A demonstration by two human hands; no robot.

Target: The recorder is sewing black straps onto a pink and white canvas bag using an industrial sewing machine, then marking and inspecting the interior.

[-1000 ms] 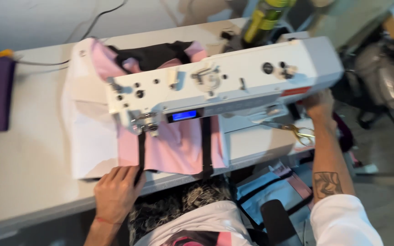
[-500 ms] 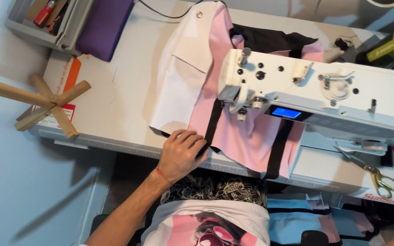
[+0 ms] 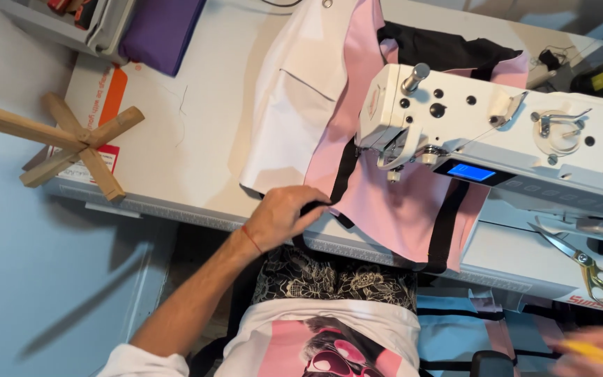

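Note:
My left hand rests on the front edge of the white table, fingers pinched on the end of a black strap sewn to a pink fabric piece. The pink fabric lies under the head of a white sewing machine, with a second black strap running to its lower edge. A white fabric panel lies to the left of the pink one. My right hand is a blur at the bottom right, below the table, with a yellow streak across it.
Gold-handled scissors lie on the machine bed at the right. A purple cloth and a grey tray sit at the far left corner. A wooden cross-shaped stand hangs over the table's left end. Black fabric lies behind the machine.
My right hand has left the right end of the machine and dropped below the table. My left hand has stayed on the strap at the table's front edge. The view has swung left.

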